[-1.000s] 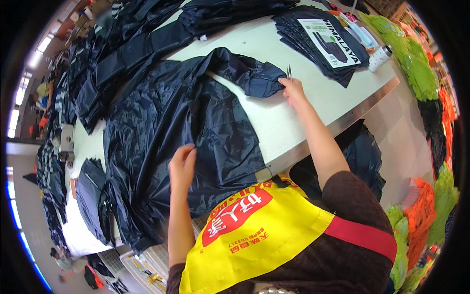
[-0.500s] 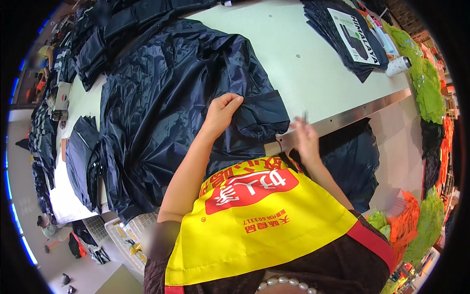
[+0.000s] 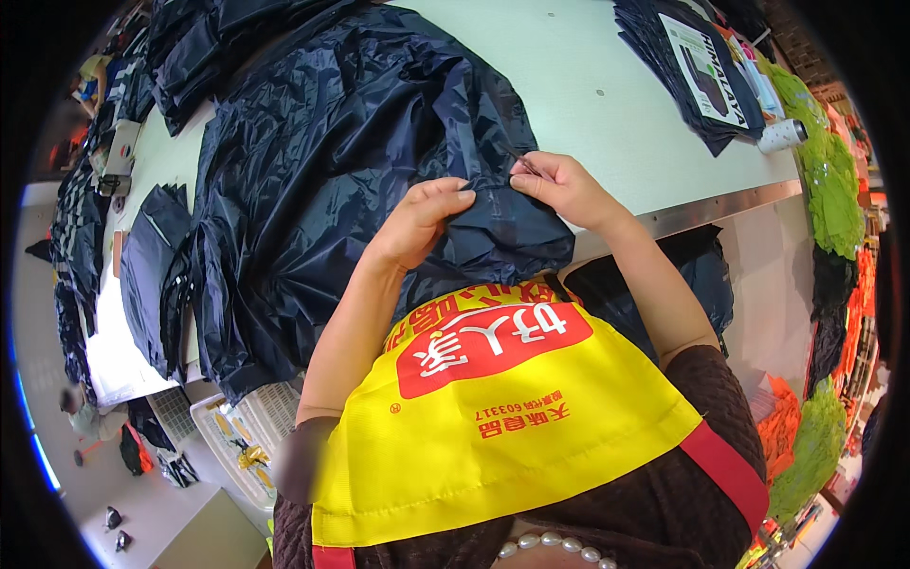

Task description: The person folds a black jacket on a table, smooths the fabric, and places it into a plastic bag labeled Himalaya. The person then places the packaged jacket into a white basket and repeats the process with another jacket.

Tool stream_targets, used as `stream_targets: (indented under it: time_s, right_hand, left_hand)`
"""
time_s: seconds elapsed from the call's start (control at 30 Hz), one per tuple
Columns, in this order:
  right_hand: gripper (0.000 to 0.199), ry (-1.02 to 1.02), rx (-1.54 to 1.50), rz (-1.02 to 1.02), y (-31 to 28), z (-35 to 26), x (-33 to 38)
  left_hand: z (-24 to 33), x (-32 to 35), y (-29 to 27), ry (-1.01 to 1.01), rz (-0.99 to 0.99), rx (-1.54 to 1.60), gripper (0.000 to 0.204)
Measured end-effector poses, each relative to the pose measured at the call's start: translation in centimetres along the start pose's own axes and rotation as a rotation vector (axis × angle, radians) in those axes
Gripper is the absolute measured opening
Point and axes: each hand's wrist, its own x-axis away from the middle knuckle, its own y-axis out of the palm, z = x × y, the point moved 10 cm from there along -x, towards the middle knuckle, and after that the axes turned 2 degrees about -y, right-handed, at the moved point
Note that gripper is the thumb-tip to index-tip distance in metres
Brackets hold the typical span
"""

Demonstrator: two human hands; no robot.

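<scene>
A shiny dark navy garment (image 3: 313, 180) lies spread and crumpled over the table in front of me. My left hand (image 3: 417, 220) pinches a folded edge near its lower right end, thumb and fingers closed on the cloth. Close beside it, my right hand (image 3: 571, 192) is closed around small dark thread snips (image 3: 534, 169), whose thin points meet the cloth edge. The snips are partly hidden by my fingers. Below both hands, the puffed end of the garment hangs at the table's near edge.
A pale table (image 3: 607, 123) with a metal edge extends right. Folded dark pieces with a printed card (image 3: 703, 71) and a white thread cone (image 3: 782, 136) lie there. Dark folded pieces (image 3: 156, 280) sit at left, above a white basket (image 3: 237, 441). Lime-green cloth (image 3: 817, 166) is heaped far right.
My right hand has moved up and left with the snips, from beyond the table edge to the cloth beside my left hand. My left hand keeps its pinch on the garment.
</scene>
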Motion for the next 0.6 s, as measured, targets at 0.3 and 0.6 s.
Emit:
stream_targets:
  time_s: [0.3, 0.6]
  right_hand:
    - [0.020, -0.396, 0.351, 0.213, 1.9, -8.4, 2.7]
    - [0.012, -0.591, 0.499, 0.231, 2.7, -11.0, 4.1]
  left_hand:
    - [1.3, 1.8, 0.4, 0.091, 0.068, 0.010, 0.015]
    - [2.2, 2.1, 1.2, 0.178, 0.126, -0.243, 0.015]
